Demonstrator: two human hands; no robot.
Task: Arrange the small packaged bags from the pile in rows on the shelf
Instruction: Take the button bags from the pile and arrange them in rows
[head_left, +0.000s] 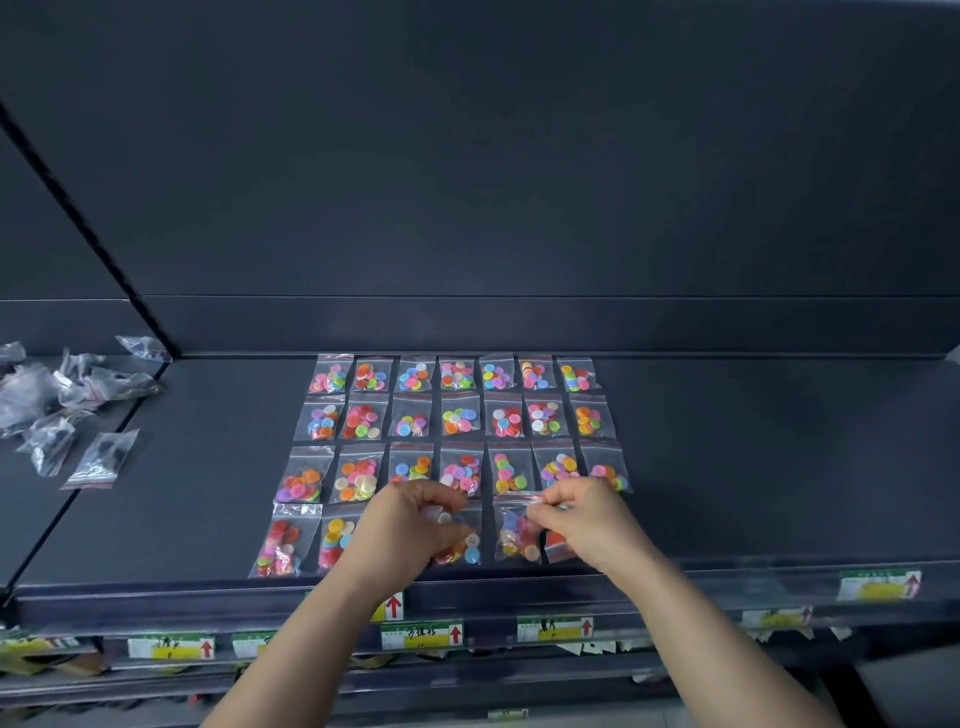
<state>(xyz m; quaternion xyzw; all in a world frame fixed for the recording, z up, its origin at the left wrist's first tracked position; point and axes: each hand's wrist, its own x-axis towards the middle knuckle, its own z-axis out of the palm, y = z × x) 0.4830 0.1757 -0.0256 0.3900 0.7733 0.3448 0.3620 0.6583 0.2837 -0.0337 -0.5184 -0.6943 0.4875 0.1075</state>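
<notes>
**While the Front Row Is Being Filled, Two Bags Are Held at Once**

As three full rows of small clear bags of coloured buttons (457, 421) are already laid out square on the dark shelf (727, 467), the step in hand is judged to be the filling of the fourth row, nearest the shelf's front edge. The left hand (410, 525) is seen with its fingers curled down onto one front-row bag (465, 548), which lies flat on the shelf. The right hand (587, 519) is closed in a pinch on the top edge of the neighbouring bag (514, 535), whose seal is lifted slightly. A further bag (557, 545) is partly hidden beneath the right hand. Whether another bag lies under the left palm cannot be told.

The pile (57, 405) of unsorted bags is left well apart, on the adjoining shelf section at far left.

For the next move, the pinched bag is to be pulled straight and pressed flat in line with the column above it. The right end of the front row then appears to need one more bag, for which a reach across to the pile would be called for.
</notes>
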